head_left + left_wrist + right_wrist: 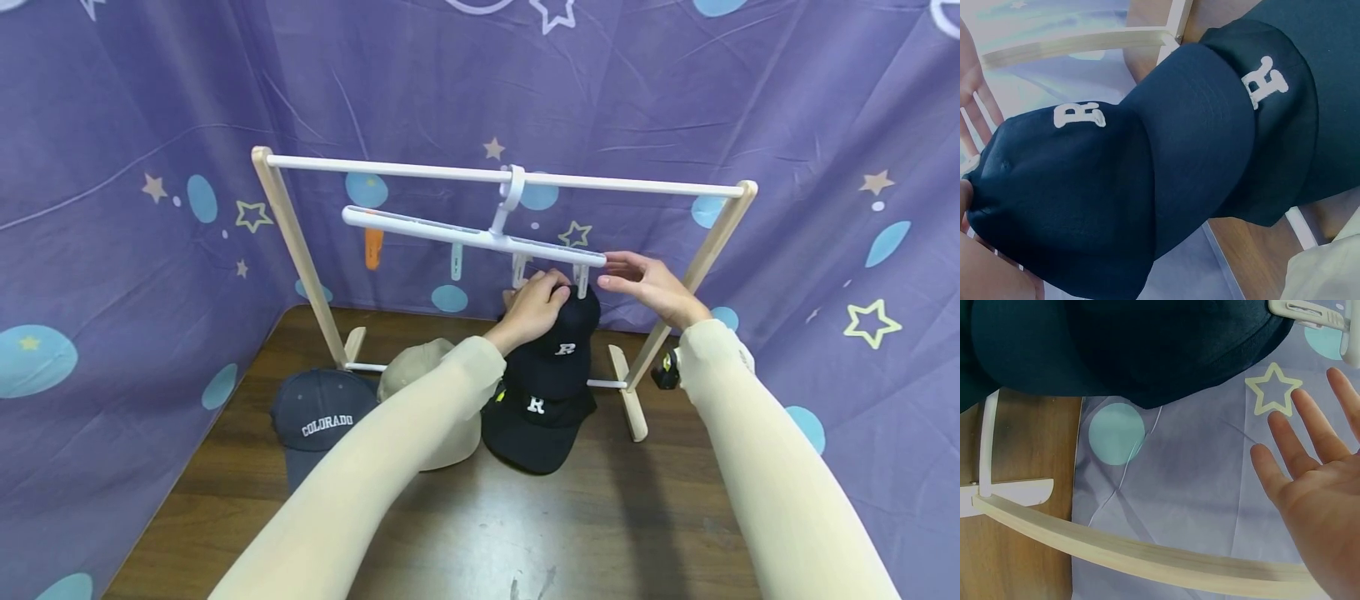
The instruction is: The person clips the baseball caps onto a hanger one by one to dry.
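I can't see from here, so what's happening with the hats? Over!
Left hand gripping upper black cap. Right hand empty, near white hanger. Lower black cap below, possibly in the way. Over.

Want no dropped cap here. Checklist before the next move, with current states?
1. Hook seated over the rail: ok.
2. Hanger bar lined up with the rail: not ok, it slants against it in the head view.
3. End clip on the upper black cap: ok, it meets the cap's edge in the right wrist view; grip strength cannot tell.
4. Next white clip on that cap: cannot tell, the left hand crowds it.
5. Left hand supporting the cap: ok, it holds the cap's upper end.
6. Upper cap clear of the lower black cap: cannot tell, they overlap in view.
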`<state>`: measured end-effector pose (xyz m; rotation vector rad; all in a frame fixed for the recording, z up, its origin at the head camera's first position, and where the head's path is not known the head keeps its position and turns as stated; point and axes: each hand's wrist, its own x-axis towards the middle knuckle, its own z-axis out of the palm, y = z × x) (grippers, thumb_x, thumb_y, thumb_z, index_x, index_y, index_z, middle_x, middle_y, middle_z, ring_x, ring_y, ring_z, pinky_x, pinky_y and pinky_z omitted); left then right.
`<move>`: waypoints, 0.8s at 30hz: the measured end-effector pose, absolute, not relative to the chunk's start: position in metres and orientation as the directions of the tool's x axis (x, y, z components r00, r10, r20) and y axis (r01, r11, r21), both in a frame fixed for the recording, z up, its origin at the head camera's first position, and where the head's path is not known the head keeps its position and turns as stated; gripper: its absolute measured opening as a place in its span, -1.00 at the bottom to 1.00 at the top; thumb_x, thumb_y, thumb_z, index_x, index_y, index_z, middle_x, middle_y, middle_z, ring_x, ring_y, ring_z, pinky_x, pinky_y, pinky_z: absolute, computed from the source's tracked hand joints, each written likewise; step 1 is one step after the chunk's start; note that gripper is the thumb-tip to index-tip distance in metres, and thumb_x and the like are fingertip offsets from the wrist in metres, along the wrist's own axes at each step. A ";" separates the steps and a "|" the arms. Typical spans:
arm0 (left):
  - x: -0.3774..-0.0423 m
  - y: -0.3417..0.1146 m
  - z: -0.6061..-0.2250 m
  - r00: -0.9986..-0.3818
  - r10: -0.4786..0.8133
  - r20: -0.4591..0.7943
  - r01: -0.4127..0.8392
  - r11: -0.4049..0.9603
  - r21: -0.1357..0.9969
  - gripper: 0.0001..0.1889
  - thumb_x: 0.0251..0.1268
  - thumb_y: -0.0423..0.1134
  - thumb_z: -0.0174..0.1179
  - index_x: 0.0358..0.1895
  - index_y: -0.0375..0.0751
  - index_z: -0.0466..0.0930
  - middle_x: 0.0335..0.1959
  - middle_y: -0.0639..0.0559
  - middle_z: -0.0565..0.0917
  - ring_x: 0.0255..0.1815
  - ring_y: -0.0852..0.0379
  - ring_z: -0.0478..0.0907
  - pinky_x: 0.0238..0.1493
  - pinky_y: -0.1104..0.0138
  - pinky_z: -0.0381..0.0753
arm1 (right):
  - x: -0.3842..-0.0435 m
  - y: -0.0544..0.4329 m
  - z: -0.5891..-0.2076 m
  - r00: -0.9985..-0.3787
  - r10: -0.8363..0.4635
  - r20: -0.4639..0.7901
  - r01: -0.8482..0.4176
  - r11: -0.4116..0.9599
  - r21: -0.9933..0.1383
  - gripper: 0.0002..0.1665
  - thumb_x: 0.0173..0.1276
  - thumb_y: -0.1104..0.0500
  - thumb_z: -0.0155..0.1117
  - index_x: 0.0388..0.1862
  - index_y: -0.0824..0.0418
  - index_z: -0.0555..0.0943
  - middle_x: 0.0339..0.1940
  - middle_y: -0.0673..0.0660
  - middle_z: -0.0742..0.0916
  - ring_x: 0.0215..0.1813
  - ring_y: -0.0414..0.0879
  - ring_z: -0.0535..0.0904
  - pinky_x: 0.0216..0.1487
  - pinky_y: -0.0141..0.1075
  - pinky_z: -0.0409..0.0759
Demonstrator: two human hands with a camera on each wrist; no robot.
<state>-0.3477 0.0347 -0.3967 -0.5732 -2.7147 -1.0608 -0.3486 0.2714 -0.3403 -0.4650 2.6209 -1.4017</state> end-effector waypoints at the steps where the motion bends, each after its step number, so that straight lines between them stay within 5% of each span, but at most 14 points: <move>1: -0.348 0.034 -0.397 -0.912 0.288 0.293 0.410 0.676 0.612 -0.71 0.75 0.00 -0.04 0.24 0.07 0.60 0.19 0.10 0.67 0.27 0.05 0.60 0.34 -0.21 0.29 | -0.348 0.272 -0.341 -0.944 -0.329 0.027 -0.205 0.520 -0.829 -0.17 0.53 -0.08 0.36 0.65 0.16 0.33 0.52 0.32 0.54 0.54 0.19 0.43 0.56 0.15 0.30; 24: -0.345 0.018 -0.407 -0.886 0.348 0.308 0.464 0.663 0.587 -0.69 0.72 0.04 -0.01 0.20 0.04 0.63 0.16 0.03 0.65 0.19 -0.05 0.55 0.32 -0.22 0.30 | -0.341 0.283 -0.353 -0.941 -0.334 0.057 -0.223 0.483 -0.846 -0.22 0.55 0.01 0.36 0.64 0.13 0.35 0.61 0.21 0.47 0.56 0.17 0.41 0.53 0.11 0.35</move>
